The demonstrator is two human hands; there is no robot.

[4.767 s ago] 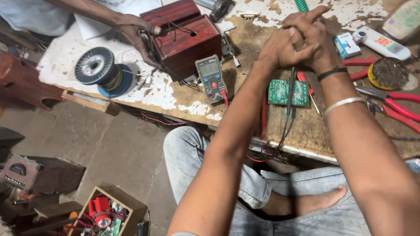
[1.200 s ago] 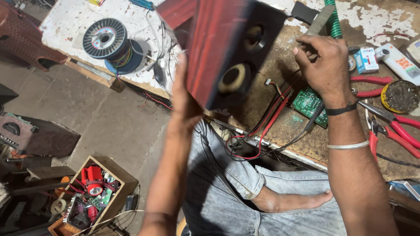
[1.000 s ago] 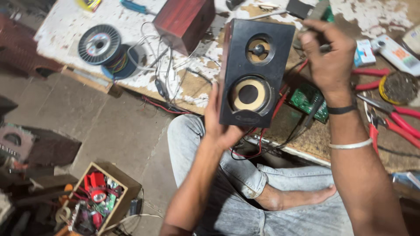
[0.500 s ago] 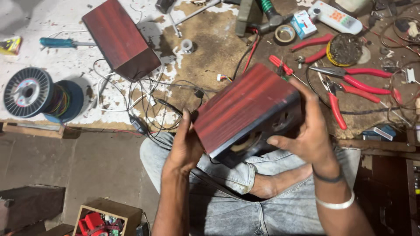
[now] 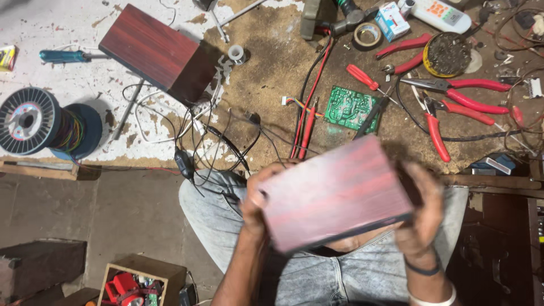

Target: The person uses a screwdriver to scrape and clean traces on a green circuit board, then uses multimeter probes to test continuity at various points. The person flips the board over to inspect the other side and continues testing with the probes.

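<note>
I have the reddish wood-grain speaker box gripped between both hands over my lap, just in front of the workbench edge; my left hand is wrapped around its left end with the fingers curled over the top edge, and my right hand clamps the right end with the thumb up along the side. The box is motion-blurred, so I can't quite tell which face is up, though it looks like a plain side panel. To handle it well, I'd judge a firm hold on both ends is best, since the veneer looks smooth and slippery, and I'd keep it clear of the black and red wires trailing off the bench. A matching box sits on the chipped white top, near a green circuit board, red-handled pliers and a wire spool.
</note>
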